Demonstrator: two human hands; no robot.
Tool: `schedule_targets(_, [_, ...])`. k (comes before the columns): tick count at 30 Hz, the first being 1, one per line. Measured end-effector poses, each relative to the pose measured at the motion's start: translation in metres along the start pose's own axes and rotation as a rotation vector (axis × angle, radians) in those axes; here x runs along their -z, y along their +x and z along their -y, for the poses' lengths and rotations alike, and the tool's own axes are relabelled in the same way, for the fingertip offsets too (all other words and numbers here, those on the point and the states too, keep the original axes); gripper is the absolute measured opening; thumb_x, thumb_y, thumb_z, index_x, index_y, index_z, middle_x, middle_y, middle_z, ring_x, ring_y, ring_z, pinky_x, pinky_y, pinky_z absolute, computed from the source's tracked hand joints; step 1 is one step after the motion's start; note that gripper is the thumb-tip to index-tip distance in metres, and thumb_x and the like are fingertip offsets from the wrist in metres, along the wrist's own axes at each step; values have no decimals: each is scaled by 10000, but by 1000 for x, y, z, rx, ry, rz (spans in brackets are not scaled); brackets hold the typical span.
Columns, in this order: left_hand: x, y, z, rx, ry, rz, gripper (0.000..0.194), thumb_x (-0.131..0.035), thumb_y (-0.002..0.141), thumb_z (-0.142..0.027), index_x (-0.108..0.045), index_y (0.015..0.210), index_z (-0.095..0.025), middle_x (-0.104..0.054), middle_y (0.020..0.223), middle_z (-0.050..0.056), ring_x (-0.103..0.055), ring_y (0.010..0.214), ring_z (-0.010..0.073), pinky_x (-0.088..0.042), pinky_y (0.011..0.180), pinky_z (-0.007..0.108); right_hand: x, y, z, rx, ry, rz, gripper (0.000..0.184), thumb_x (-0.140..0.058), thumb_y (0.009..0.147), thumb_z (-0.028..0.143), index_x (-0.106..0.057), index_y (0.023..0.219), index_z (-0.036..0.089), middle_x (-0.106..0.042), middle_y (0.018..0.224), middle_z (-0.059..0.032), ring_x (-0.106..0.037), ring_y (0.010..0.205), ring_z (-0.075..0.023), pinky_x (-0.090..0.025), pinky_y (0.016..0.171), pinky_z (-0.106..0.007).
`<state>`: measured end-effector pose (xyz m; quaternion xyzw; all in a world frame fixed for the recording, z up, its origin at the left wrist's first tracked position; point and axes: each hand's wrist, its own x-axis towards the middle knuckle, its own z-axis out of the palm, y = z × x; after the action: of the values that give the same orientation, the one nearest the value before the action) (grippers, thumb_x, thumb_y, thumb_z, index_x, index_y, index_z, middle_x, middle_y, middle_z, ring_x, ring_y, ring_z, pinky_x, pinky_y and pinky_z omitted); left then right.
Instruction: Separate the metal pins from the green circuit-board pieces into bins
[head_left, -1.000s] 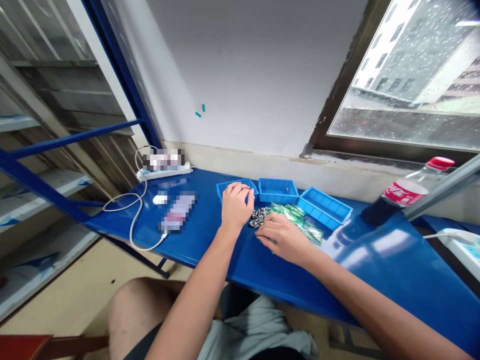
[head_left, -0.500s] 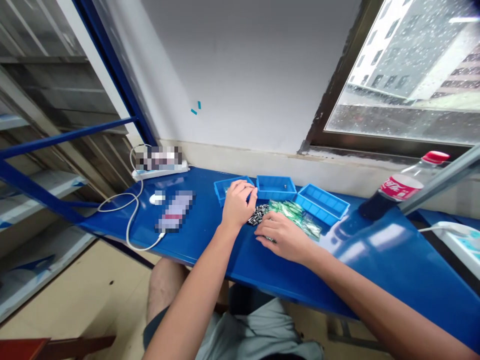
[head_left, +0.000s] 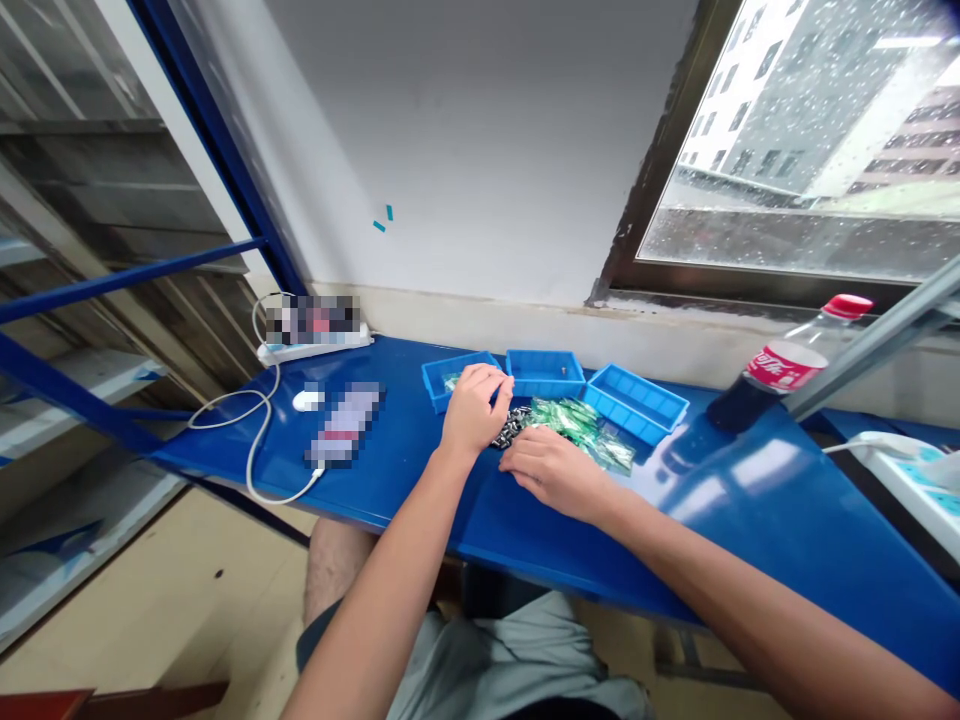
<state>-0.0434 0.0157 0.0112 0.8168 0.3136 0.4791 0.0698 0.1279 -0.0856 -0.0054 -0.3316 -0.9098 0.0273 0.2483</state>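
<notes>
Pale wall (head_left: pixel 480 160) fills the upper middle of the frame, with a window (head_left: pixel 795 190) at the upper right, cut off by the frame edges, its pane covered in white specks. Below runs a shiny blue counter (head_left: pixel 405 475).

Near the center of the frame, the left hand (head_left: pixel 474 405) is half curled, back to the camera, in front of the left tray (head_left: pixel 435 388). It hides much of that tray, where part of a clear packet (head_left: pixel 452 381) shows. Whether its fingers hold anything cannot be told. Just right and lower, the right hand (head_left: pixel 551 465) is bent with fingers drawn together, tips low by the counter; its palm is hidden, so any grip cannot be made out.

Between the hands lies a pile of small metal pieces (head_left: pixel 511 430), partly covered by them and too small to tell one from another. Green packets (head_left: pixel 574 420) touch its right side, their lower edge behind the right hand. Behind stand the middle tray (head_left: pixel 541 385), holding a tiny unclear speck, and the right tray (head_left: pixel 637 405).

At right, a soda bottle (head_left: pixel 784 367) leans in view, its label only partly readable. A power strip (head_left: pixel 919 485) is cut by the right edge. At left, a phone (head_left: pixel 346 425) is blurred into squares, with a white cable (head_left: pixel 255 465) at its lower end.
</notes>
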Motion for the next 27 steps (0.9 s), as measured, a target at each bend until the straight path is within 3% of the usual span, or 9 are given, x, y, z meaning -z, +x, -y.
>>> schedule_targets(8, [3,1,-4,17,-21,1,290,-501,1081,-290,-749,958,-201,-770,1035,86,-647,1122,265,-532,1061,462,-3,2,4,-7,28,-6,197,-557,1017,91,-691,1066,227,-750,1063,-75,-642,1039,-258,-483,944,-438])
schedule_targets(16, [4,4,-13,9,-48,82,300,-481,1089,-287,-744,988,-183,-769,1032,95,-669,1051,254,-526,1012,429,-5,2,4,31,25,-56,230,-544,1011,67,-666,1136,216,-737,1078,-90,-637,1031,-269,-522,919,-458])
schedule_targets(22, [4,4,-22,93,-219,103,296,-488,1087,-298,-761,1051,-188,-791,1062,76,-726,1022,225,-549,943,347,6,3,0,20,56,-265,287,-538,1008,57,-665,1176,251,-739,1070,-83,-648,1017,-266,-554,905,-459])
schedule_targets(27, [-3,1,-34,225,-331,204,310,-519,1076,-345,-788,1091,-192,-822,973,38,-766,864,201,-567,818,289,25,-1,-9,-94,24,-504,298,-555,985,49,-668,1174,250,-714,1083,-98,-662,1041,-266,-574,901,-453])
